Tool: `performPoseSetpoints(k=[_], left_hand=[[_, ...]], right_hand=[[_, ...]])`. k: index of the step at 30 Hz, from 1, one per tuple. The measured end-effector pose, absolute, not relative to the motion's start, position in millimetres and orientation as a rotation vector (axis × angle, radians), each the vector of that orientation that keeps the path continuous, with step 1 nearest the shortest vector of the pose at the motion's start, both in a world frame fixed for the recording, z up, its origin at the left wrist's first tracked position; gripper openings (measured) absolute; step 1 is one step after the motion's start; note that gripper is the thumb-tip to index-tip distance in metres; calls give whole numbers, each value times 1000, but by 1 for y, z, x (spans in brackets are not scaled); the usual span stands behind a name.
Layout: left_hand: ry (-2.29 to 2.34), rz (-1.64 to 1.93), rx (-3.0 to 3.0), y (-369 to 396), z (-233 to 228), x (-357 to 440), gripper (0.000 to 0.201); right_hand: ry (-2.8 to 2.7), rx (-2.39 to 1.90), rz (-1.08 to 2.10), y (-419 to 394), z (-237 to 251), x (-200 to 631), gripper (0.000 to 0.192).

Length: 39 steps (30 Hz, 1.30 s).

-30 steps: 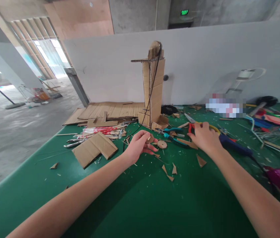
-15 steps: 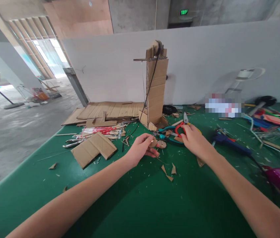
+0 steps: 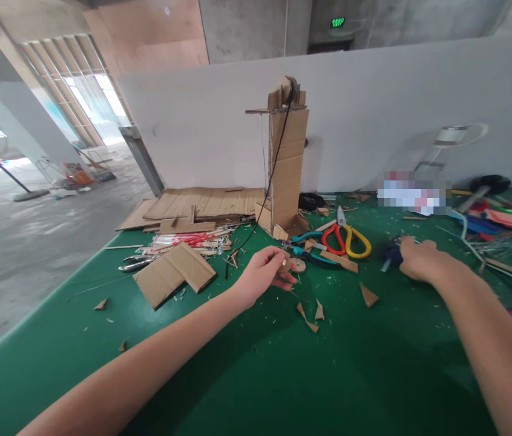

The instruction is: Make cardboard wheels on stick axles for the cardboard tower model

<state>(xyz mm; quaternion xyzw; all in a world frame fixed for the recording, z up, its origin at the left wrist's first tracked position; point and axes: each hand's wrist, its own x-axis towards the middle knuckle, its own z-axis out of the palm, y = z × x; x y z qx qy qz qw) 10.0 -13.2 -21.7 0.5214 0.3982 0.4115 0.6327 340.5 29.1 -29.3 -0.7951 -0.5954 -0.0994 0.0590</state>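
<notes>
My left hand (image 3: pixel 269 274) pinches a small round cardboard disc (image 3: pixel 286 264) with a pale stub at its centre. Another cardboard disc (image 3: pixel 299 265) lies on the table just past those fingers. Over to the right, my right hand (image 3: pixel 423 259) is closed around a dark blue glue gun (image 3: pixel 392 254), hiding most of its body; the nozzle points towards me. Scissors with one red and one yellow handle (image 3: pixel 358 242) lie between the hands. Beside them are pliers with teal handles (image 3: pixel 317 257), partly under cardboard scraps.
A cardboard tower (image 3: pixel 287 169) with a wheel and black cord on top stands behind my left hand. Cardboard sheets (image 3: pixel 206 203), a cut piece (image 3: pixel 174 272) and red-white sticks (image 3: pixel 178 241) lie left. Coloured strips (image 3: pixel 505 218) lie far right on the green table (image 3: pixel 256 375).
My right hand has left the scissors, which stay on the table, and moved right onto the glue gun. My left hand keeps the disc in nearly the same place.
</notes>
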Motion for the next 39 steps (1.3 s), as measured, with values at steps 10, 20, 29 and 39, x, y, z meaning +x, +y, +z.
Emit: performPoseSetpoints(k=[10,20,29,39], left_hand=[[999,1170,1202,-9,-20,7,18],[1021,1404,1214,-16,-41,6,15],[1129,1464,1303,-21,-43,-20,21],[1116,1403,1362,-12,-51,-21,22]], right_hand=[[-1910,-2216,-469,-4,12,289,40],[-1640,-1297,795,-40,-19,224,22],[-1420,-918,1491,-46,-36,180,22],[-1371,-1030,1475,-40,-37,170,33]])
